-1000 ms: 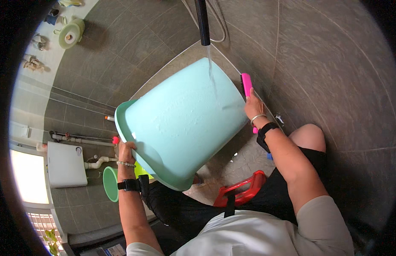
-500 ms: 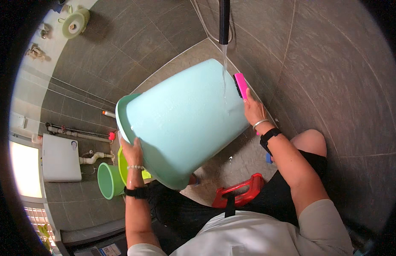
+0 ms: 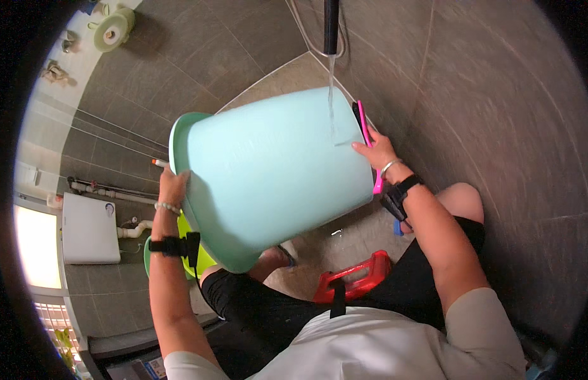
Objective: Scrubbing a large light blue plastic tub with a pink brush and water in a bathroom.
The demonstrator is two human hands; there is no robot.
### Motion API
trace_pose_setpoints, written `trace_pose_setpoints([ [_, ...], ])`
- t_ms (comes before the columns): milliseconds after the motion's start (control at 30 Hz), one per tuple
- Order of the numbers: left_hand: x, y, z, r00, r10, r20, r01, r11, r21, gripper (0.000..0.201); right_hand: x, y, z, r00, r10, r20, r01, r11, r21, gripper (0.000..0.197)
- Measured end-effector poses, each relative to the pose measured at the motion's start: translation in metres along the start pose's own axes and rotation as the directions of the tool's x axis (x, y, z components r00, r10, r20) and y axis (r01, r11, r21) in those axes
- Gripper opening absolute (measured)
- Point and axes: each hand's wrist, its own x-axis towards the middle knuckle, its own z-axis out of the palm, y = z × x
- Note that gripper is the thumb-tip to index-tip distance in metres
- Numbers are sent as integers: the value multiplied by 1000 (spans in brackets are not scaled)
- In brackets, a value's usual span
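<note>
A large pale teal plastic tub (image 3: 275, 171) is tilted on its side in front of me, its flared rim to the left and its base to the right. My left hand (image 3: 174, 185) grips the rim, fingers partly hidden behind it. At the base end, my right hand (image 3: 377, 151) holds a pink scrub brush (image 3: 378, 182) with black bristles, seen nearly edge-on against the tub. My right thumb reaches onto the tub's side. Water runs from a black shower handle (image 3: 331, 28) onto the tub near the base.
Below me is a red plastic stool (image 3: 354, 277), between my legs. Lime-green (image 3: 202, 256) and green buckets stand behind the tub at left. A white tank (image 3: 90, 229) and pipes line the left wall. Grey tiled walls meet in the corner behind the tub.
My left hand has shifted left and up along the rim, and the tub has turned slightly. My right hand has moved a little right, and the brush now shows edge-on.
</note>
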Motion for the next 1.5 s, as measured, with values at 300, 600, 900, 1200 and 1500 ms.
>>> trace_pose_setpoints([
  [300, -26, 6, 13, 997, -5, 80, 36, 924, -381, 37, -6, -48, -25, 930, 341, 138, -365, 900, 237, 39],
  [600, -12, -45, 8, 903, 162, -397, -46, 957, 286, 33, -40, -53, 11, 991, 122, 56, -119, 991, -55, 52],
  [900, -1, -39, 12, 901, 169, -399, -6, 925, 379, 40, -127, -57, 7, 974, -217, 58, 207, 766, -609, 56],
  [1200, 4, -35, 11, 895, 197, -401, -11, 907, 421, 44, 6, -102, -1, 989, -18, 145, 135, 487, -863, 58],
  [1500, 4, -41, 5, 911, 158, -382, 34, 891, 452, 47, -153, -75, 20, 960, 10, 280, 248, 436, -865, 58],
])
